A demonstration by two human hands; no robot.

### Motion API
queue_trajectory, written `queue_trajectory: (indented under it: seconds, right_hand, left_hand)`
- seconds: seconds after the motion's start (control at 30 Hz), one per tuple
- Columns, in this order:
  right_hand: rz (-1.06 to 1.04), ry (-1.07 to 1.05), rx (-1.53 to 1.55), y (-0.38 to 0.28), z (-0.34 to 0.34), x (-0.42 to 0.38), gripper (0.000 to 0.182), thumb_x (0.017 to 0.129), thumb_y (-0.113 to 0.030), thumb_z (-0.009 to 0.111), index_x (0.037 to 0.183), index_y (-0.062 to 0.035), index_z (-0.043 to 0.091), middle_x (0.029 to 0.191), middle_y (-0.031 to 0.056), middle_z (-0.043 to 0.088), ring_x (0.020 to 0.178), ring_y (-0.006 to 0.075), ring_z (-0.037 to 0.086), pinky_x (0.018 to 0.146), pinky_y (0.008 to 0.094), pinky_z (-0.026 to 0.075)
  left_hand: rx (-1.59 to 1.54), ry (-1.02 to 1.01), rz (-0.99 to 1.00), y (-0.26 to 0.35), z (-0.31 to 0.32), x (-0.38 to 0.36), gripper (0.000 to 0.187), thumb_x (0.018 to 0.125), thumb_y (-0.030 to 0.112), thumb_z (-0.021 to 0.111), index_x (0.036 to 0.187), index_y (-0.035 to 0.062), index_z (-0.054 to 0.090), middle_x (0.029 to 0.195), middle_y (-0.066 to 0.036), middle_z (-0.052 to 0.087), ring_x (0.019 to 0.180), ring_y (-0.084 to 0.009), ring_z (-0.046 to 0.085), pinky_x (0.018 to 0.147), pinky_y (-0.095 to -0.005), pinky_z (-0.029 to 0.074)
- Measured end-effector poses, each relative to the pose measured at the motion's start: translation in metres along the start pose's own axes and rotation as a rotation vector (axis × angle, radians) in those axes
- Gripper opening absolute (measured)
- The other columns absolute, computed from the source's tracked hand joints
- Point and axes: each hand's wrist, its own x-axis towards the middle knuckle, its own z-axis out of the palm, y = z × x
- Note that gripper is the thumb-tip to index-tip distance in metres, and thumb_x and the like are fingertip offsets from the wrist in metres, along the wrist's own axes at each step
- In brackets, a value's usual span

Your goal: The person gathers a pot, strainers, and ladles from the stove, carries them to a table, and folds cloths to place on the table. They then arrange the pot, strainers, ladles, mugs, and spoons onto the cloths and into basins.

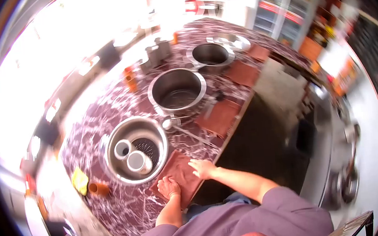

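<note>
A reddish-brown cloth point(186, 179) lies at the front edge of the marbled counter. My left hand point(169, 187) rests on its left part, palm down, with the fingers stretched out. Over the cloth's right edge is my right hand point(203, 169), also palm down with fingers extended. Just beyond the cloth stands a wide steel basin point(138, 126). Inside the basin are two pale cups, a smaller one point(123, 149) and a larger one point(140, 162), beside a dark perforated area.
Two large pots stand farther along the counter point(105, 210), a nearer pot point(155, 102) and a farther pot point(225, 61). Another brown cloth point(220, 119) lies to the right. At the left are an orange-brown cup point(99, 189) and a yellow cloth point(80, 180).
</note>
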Motion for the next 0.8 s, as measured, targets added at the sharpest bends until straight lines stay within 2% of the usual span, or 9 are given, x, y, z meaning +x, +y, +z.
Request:
queue_trajectory:
  seconds: [0.07, 0.13, 0.23, 0.3, 0.4, 0.5, 0.57, 0.63, 0.8]
  right_hand:
    - [0.108, 0.226, 0.228, 0.016, -0.002, -0.056, 0.044, 0.084, -0.027, 0.056, 0.124, -0.0068, 0.056, 0.125, 0.0158, 0.058, 0.112, 0.0328, 0.057, 0.096, 0.0414, 0.046]
    - [0.41, 0.393, 0.306, 0.038, 0.005, -0.14, 0.038, 0.085, -0.026, 0.054, 0.117, -0.0069, 0.061, 0.119, 0.0151, 0.062, 0.112, 0.0325, 0.057, 0.096, 0.0421, 0.046]
    - [1.23, 0.583, 0.396, 0.024, 0.036, -0.321, 0.041, 0.084, -0.026, 0.055, 0.119, -0.0067, 0.062, 0.123, 0.0165, 0.06, 0.115, 0.0322, 0.057, 0.097, 0.0408, 0.046]
    - [1.561, 0.795, 0.36, -0.008, 0.144, -0.455, 0.04, 0.085, -0.028, 0.057, 0.118, -0.0046, 0.06, 0.11, 0.0209, 0.065, 0.105, 0.0363, 0.061, 0.091, 0.0417, 0.049]
    - [1.644, 0.233, 0.543, -0.16, 0.253, -0.616, 0.038, 0.082, -0.03, 0.058, 0.103, 0.0008, 0.065, 0.105, 0.0261, 0.063, 0.101, 0.0391, 0.061, 0.088, 0.0447, 0.048]
    - [1.632, 0.12, 0.67, -0.35, 0.361, -0.695, 0.034, 0.077, -0.027, 0.058, 0.09, 0.0025, 0.068, 0.093, 0.0265, 0.065, 0.086, 0.0402, 0.064, 0.077, 0.0473, 0.049]
    - [2.081, 0.463, 1.07, -0.486, 0.429, -0.694, 0.034, 0.08, -0.03, 0.06, 0.102, -0.0051, 0.068, 0.1, 0.0177, 0.068, 0.09, 0.0341, 0.064, 0.073, 0.0468, 0.049]
    - [2.548, 1.125, 1.511, -0.601, 0.44, -0.657, 0.023, 0.084, -0.029, 0.058, 0.096, -0.0129, 0.068, 0.089, 0.0079, 0.066, 0.081, 0.0287, 0.062, 0.065, 0.0492, 0.047]
    - [2.683, 2.033, 1.832, -0.801, 0.556, -0.51, 0.016, 0.088, -0.022, 0.054, 0.092, -0.0095, 0.063, 0.072, 0.0098, 0.058, 0.062, 0.0259, 0.056, 0.052, 0.0449, 0.043]
  left_hand:
    - [0.052, -0.004, 0.059, -0.004, 0.008, 0.002, 0.017, 0.089, 0.027, 0.053, 0.095, 0.0115, 0.055, 0.098, -0.013, 0.053, 0.099, -0.0331, 0.052, 0.083, -0.0477, 0.044]
    - [0.106, -0.026, 0.024, -0.006, 0.009, -0.004, 0.02, 0.092, 0.029, 0.049, 0.104, 0.0129, 0.054, 0.104, -0.012, 0.053, 0.103, -0.0329, 0.053, 0.084, -0.0472, 0.046]
    - [0.015, -0.134, 0.058, -0.008, -0.004, -0.007, 0.025, 0.095, 0.033, 0.042, 0.11, 0.017, 0.054, 0.112, -0.014, 0.052, 0.108, -0.0332, 0.052, 0.087, -0.0472, 0.045]
    - [0.008, -0.173, 0.191, -0.026, 0.004, -0.006, 0.028, 0.097, 0.034, 0.035, 0.114, 0.0197, 0.054, 0.114, -0.015, 0.05, 0.111, -0.0331, 0.049, 0.091, -0.0456, 0.043]
    - [0.03, -0.135, 0.379, -0.038, -0.008, -0.02, 0.031, 0.097, 0.032, 0.037, 0.123, 0.0211, 0.052, 0.115, -0.015, 0.051, 0.111, -0.0358, 0.047, 0.095, -0.0465, 0.04]
    - [0.105, -0.105, 0.514, -0.04, -0.016, -0.032, 0.034, 0.094, 0.032, 0.042, 0.125, 0.0191, 0.051, 0.119, -0.015, 0.051, 0.114, -0.0373, 0.046, 0.097, -0.0468, 0.039]
    - [0.179, -0.063, 0.603, -0.043, -0.017, -0.044, 0.035, 0.093, 0.031, 0.043, 0.125, 0.0184, 0.05, 0.12, -0.015, 0.051, 0.115, -0.0378, 0.046, 0.097, -0.0472, 0.04]
    - [0.255, 0.011, 0.674, -0.047, -0.014, -0.061, 0.036, 0.092, 0.031, 0.045, 0.126, 0.0176, 0.05, 0.121, -0.015, 0.051, 0.115, -0.0384, 0.046, 0.097, -0.0476, 0.04]
    - [0.324, 0.227, 1.079, -0.046, 0.028, -0.143, 0.039, 0.09, 0.03, 0.048, 0.126, 0.0158, 0.05, 0.123, -0.015, 0.051, 0.117, -0.0397, 0.046, 0.097, -0.0486, 0.041]
